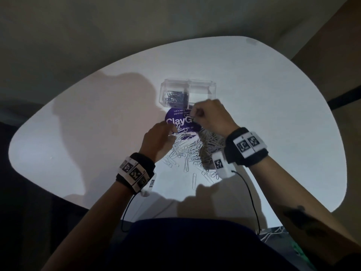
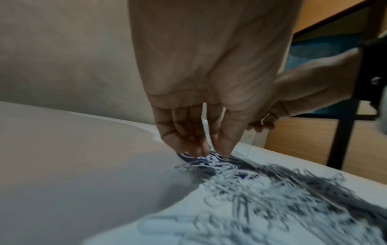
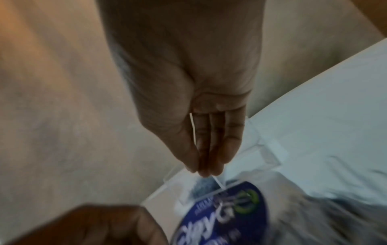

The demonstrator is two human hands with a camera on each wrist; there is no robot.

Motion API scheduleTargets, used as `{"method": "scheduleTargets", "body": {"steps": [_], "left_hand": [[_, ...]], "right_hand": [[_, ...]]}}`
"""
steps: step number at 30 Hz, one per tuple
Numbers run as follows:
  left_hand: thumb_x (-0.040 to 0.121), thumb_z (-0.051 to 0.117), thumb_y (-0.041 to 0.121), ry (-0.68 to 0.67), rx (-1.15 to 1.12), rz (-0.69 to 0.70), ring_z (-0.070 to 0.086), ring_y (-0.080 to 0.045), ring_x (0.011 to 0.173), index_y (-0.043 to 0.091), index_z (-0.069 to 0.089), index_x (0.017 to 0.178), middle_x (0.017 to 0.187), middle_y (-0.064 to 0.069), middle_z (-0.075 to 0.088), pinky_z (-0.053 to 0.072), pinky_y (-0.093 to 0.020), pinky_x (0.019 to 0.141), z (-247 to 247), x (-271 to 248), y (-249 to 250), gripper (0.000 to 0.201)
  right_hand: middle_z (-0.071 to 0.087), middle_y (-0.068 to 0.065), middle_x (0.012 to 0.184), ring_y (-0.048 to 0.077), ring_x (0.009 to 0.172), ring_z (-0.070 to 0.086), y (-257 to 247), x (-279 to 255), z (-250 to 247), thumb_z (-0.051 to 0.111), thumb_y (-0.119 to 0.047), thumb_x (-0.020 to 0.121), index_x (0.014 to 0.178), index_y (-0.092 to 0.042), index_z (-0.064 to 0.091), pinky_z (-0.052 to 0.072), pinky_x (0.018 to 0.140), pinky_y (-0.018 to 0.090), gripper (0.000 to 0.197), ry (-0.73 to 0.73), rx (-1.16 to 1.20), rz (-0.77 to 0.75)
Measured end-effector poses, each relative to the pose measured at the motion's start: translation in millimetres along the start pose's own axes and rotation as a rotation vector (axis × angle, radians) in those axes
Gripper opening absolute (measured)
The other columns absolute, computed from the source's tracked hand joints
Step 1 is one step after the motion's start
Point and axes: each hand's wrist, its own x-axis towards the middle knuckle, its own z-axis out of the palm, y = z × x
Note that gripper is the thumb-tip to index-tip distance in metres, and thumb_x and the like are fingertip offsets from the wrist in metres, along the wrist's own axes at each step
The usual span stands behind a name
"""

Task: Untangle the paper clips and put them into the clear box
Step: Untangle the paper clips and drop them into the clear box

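Loose paper clips (image 1: 187,151) at our 6 o'clock are light, stiff, slippery wire. Our right hand (image 1: 209,118) pinches one by its end near the clear box (image 1: 203,89) at 12; our left hand (image 1: 158,139) presses relaxed fingertips on the pile.

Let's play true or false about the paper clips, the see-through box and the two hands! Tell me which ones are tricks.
1. The clear box already has paper clips in its left part. True.
2. The right hand is empty. False: it pinches a paper clip.
3. The pile of paper clips lies on the white table. True.
4. The round sticker is red. False: it is purple.
5. The left hand rests on the box. False: its fingers touch the pile.
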Motion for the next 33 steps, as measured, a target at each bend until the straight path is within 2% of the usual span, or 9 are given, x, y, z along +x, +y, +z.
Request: {"method": "scheduleTargets", "body": {"steps": [3, 5, 9, 13, 16, 18, 22, 27, 33], "left_hand": [[0.087, 0.061, 0.034, 0.004, 0.086, -0.021, 0.050, -0.024, 0.104, 0.013, 0.053, 0.115, 0.113, -0.005, 0.055, 0.038, -0.032, 0.073, 12.7, -6.9, 4.5, 0.035], [0.087, 0.064, 0.032, 0.025, 0.174, 0.039, 0.051, -0.029, 0.101, 0.008, 0.053, 0.116, 0.116, -0.010, 0.053, 0.040, -0.033, 0.066, 23.0, -9.1, 6.6, 0.039], [0.086, 0.060, 0.016, 0.056, 0.064, 0.057, 0.054, -0.032, 0.086, 0.003, 0.053, 0.092, 0.099, -0.014, 0.057, 0.047, -0.038, 0.063, 23.8, -7.2, 7.1, 0.016], [0.087, 0.056, 0.017, 0.067, -0.093, -0.056, 0.050, -0.028, 0.066, 0.004, 0.044, 0.072, 0.072, -0.011, 0.055, 0.039, -0.036, 0.062, 15.0, -3.9, -0.7, 0.024], [0.089, 0.060, 0.017, 0.109, -0.231, -0.167, 0.051, -0.017, 0.060, 0.005, 0.057, 0.075, 0.068, -0.005, 0.062, 0.038, -0.015, 0.059, 8.0, -4.2, -8.0, 0.018], [0.088, 0.063, 0.017, 0.102, -0.297, -0.189, 0.052, -0.014, 0.060, 0.007, 0.061, 0.080, 0.069, -0.001, 0.063, 0.037, -0.008, 0.058, 3.7, -5.3, -11.3, 0.013], [0.084, 0.068, 0.020, 0.057, -0.411, -0.200, 0.052, -0.011, 0.058, 0.008, 0.060, 0.077, 0.066, 0.001, 0.062, 0.047, -0.026, 0.065, 3.0, -6.3, -15.1, 0.016], [0.084, 0.066, 0.019, 0.075, -0.387, -0.225, 0.068, -0.022, 0.066, 0.010, 0.067, 0.083, 0.071, -0.003, 0.070, 0.059, -0.038, 0.072, 6.1, -3.7, -13.4, 0.009], [0.083, 0.063, 0.012, 0.059, -0.414, -0.171, 0.069, -0.021, 0.065, 0.013, 0.071, 0.095, 0.072, 0.002, 0.071, 0.060, -0.039, 0.070, 3.7, -5.7, -16.9, 0.015]], "right_hand": [[0.074, 0.001, 0.090, 0.019, 0.081, 0.068, 17.7, -20.9, 24.9, 0.075, -0.015, 0.081, 0.092, -0.016, 0.072, 0.057, 0.078, 0.038, 0.011, -0.080, -0.117, 0.006], [0.071, 0.002, 0.087, 0.024, 0.081, 0.066, 19.8, -27.7, 39.1, 0.069, -0.017, 0.082, 0.087, -0.017, 0.069, 0.055, 0.072, 0.039, 0.005, -0.079, -0.178, 0.007], [0.064, 0.007, 0.092, 0.028, 0.083, 0.061, 19.9, -30.5, 56.1, 0.057, -0.012, 0.081, 0.091, -0.015, 0.069, 0.051, 0.065, 0.036, 0.015, -0.042, -0.263, -0.018], [0.064, 0.002, 0.090, 0.024, 0.084, 0.061, 19.9, -28.0, 51.7, 0.063, -0.013, 0.081, 0.083, -0.017, 0.070, 0.051, 0.066, 0.035, 0.008, -0.036, -0.284, 0.005], [0.065, 0.002, 0.091, 0.022, 0.085, 0.061, 22.6, -25.2, 49.8, 0.065, -0.013, 0.083, 0.080, -0.016, 0.071, 0.051, 0.069, 0.036, 0.008, -0.048, -0.281, 0.007], [0.070, 0.002, 0.090, 0.023, 0.085, 0.064, 24.6, -24.2, 48.6, 0.066, -0.010, 0.083, 0.081, -0.015, 0.072, 0.054, 0.072, 0.038, 0.009, -0.055, -0.225, 0.003], [0.072, 0.004, 0.099, 0.025, 0.091, 0.064, 28.1, -27.8, 41.9, 0.070, -0.011, 0.082, 0.093, -0.015, 0.073, 0.054, 0.076, 0.040, 0.012, -0.019, -0.174, -0.038], [0.058, 0.002, 0.085, 0.023, 0.082, 0.057, 23.7, -35.4, 47.1, 0.069, -0.013, 0.082, 0.081, -0.011, 0.066, 0.042, 0.064, 0.030, 0.003, -0.099, -0.273, -0.111], [0.058, 0.001, 0.097, 0.016, 0.092, 0.050, 25.2, -33.6, 51.3, 0.071, -0.014, 0.082, 0.092, -0.013, 0.070, 0.045, 0.070, 0.031, 0.010, -0.105, -0.282, -0.092]]}}
